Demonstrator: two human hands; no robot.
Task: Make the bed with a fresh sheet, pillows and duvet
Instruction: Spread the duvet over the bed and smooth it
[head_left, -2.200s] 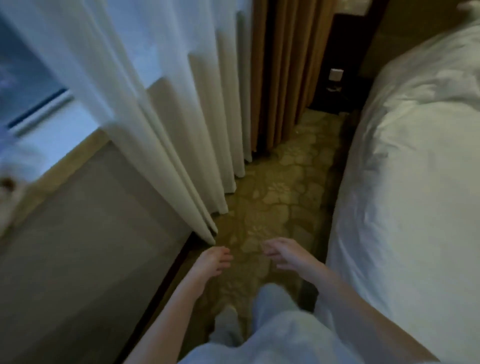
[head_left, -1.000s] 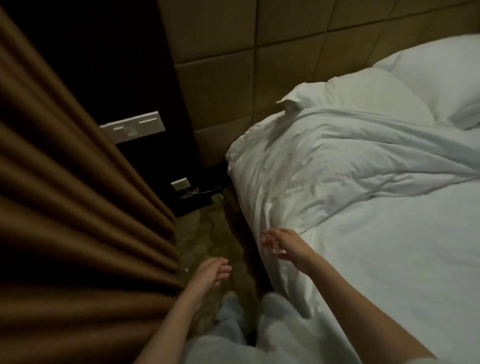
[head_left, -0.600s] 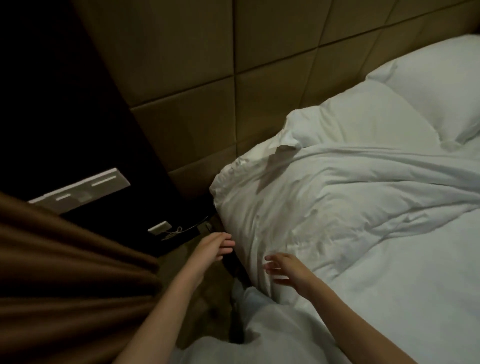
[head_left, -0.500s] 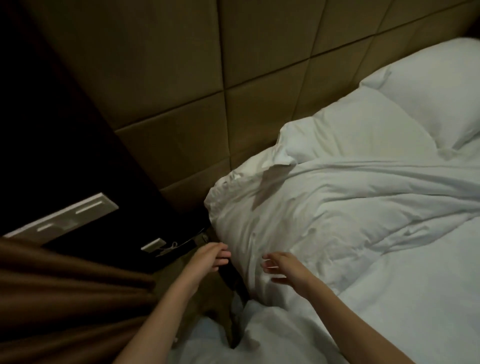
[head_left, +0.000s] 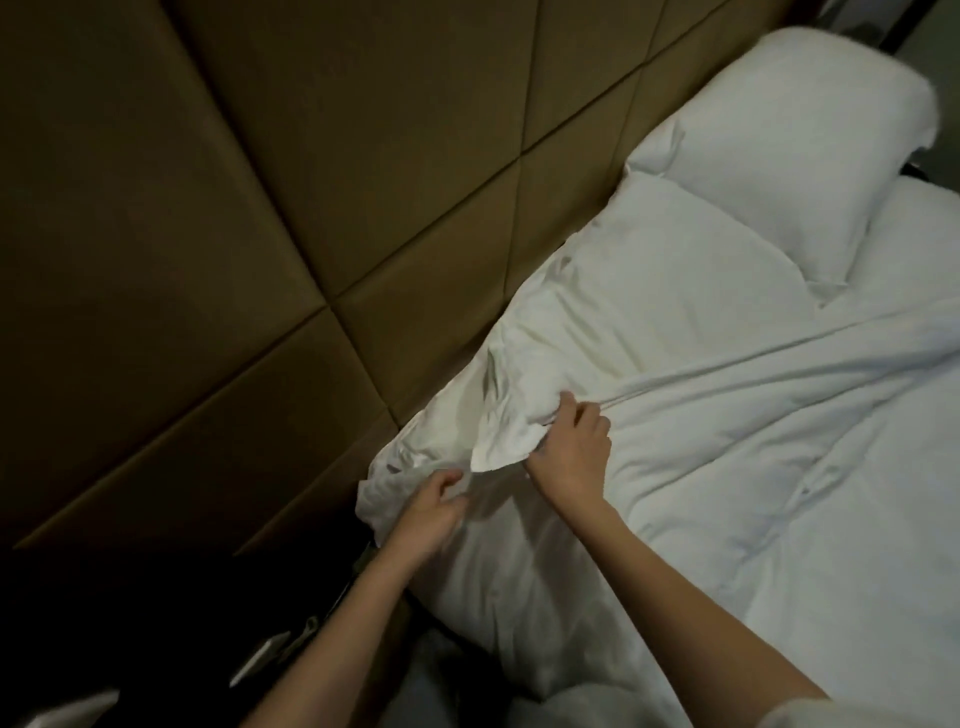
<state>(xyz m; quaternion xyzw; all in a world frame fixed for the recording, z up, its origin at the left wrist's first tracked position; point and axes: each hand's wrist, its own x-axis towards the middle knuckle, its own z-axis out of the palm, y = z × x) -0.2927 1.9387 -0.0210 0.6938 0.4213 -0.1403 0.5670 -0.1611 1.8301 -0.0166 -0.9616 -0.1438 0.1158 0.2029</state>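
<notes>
The right hand has its grip clenched on a bunched fold of the rumpled white duvet at the head corner of the bed, fingers curled into the cloth. The left hand grips the loose white fabric hanging just below, at the bed's side edge. The duvet spreads creased across the bed away from both hands. Two plump white pillows lie along the head edge, the nearer one partly under the duvet's top hem. Behind them rises a padded tan headboard wall of stitched square panels. Below it, beside the bed, sits dark furniture in deep shadow.
</notes>
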